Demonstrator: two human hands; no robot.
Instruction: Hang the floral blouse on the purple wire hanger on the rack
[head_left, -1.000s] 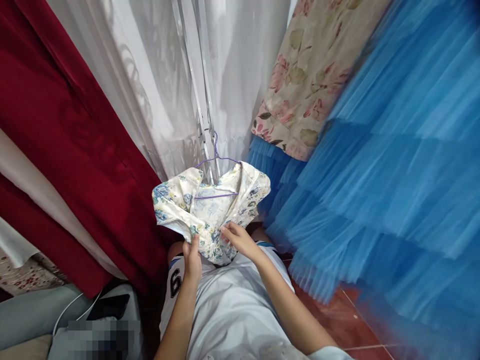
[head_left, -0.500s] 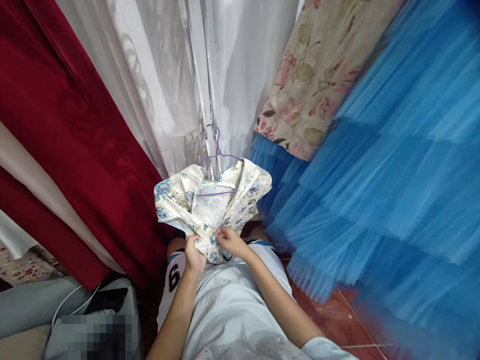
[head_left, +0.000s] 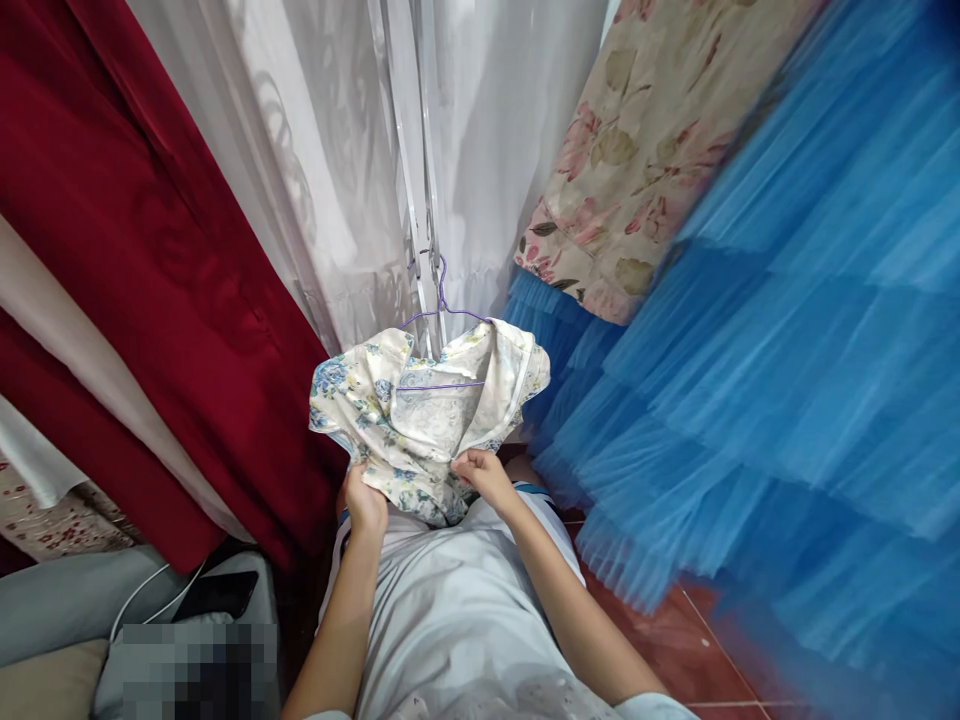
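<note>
A cream blouse [head_left: 367,385] with blue flowers hangs on a thin purple wire hanger [head_left: 442,290] in front of me. The hanger's lower bar shows across the open neckline. My left hand [head_left: 366,500] is closed on the blouse's lower left edge, its fingertips partly behind the cloth. On the right side of the front, my right hand [head_left: 484,475] pinches the edge of the cloth between thumb and fingers. The hanger's hook is at a pale metal stand [head_left: 420,220], and the lower hem gathers near my lap.
Dark red cloth [head_left: 187,300] hangs at left, with white sheer drapes [head_left: 495,150] behind the stand. To the right are a pink-flowered cloth [head_left: 600,170] and a blue tiered tulle skirt [head_left: 712,400]. A phone [head_left: 217,595] with a white cable lies on a grey seat at lower left.
My left hand has moved left along the blouse, away from the right hand, and the front spreads flatter. The right hand has shifted slightly right, still pinching the cloth.
</note>
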